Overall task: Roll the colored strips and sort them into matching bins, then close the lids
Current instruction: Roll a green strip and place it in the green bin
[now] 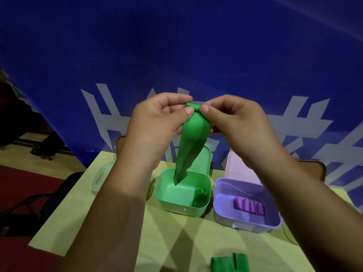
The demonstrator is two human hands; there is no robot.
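Head view: the left hand (pixel 155 122) and right hand (pixel 233 118) are raised above the table (pixel 176 232), both pinching the top of a green strip (pixel 191 142), thumbs and forefingers clamped on its small rolled end. The rest of the strip hangs loose and creased, its lower tip dangling into the open green bin (pixel 182 195) near the table's far edge. A rolled green piece (pixel 200 194) lies inside. Just beside it to the right, the open purple bin (pixel 247 205) holds a row of purple rolls (pixel 248 208). More green strips (pixel 229 264) lie at the near edge
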